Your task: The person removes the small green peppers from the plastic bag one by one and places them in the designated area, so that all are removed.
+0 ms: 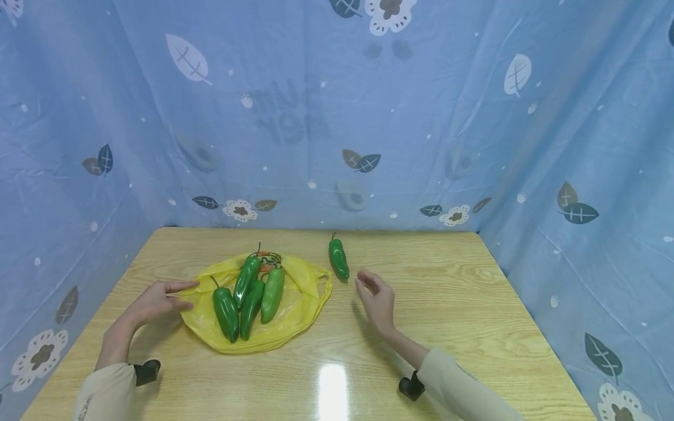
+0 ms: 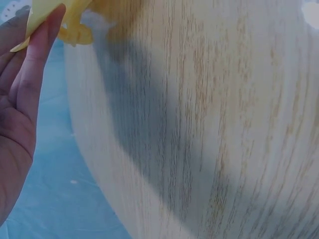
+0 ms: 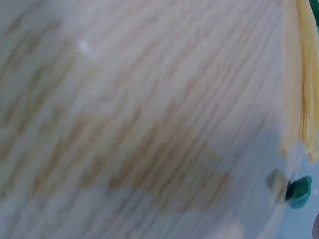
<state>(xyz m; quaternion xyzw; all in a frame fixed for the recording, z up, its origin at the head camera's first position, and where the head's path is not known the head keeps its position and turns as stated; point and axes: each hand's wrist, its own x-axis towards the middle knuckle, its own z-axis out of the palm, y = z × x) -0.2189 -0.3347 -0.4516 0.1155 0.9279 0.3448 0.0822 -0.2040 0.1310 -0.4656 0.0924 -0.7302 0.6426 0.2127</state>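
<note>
A yellow plastic bag [image 1: 300,307] lies flat on the table, left of the middle. On it rest several green peppers [image 1: 226,313], most with thin stems pointing to the back. My left hand [image 1: 152,304] is at the bag's left edge; in the left wrist view the fingers [image 2: 37,74] pinch yellow plastic [image 2: 77,34]. One more green pepper [image 1: 339,259] lies on the bare wood just right of the bag. Close to its near end is my right hand [image 1: 380,301], fingers loosely bent and holding nothing. The right wrist view catches that pepper [image 3: 299,191] at its edge.
The wooden table [image 1: 447,304] has a bright glare near its front. A blue patterned curtain [image 1: 316,117] hangs behind the table and along both sides. Dark wrist cameras sit at the left cuff [image 1: 107,389] and the right cuff [image 1: 447,380].
</note>
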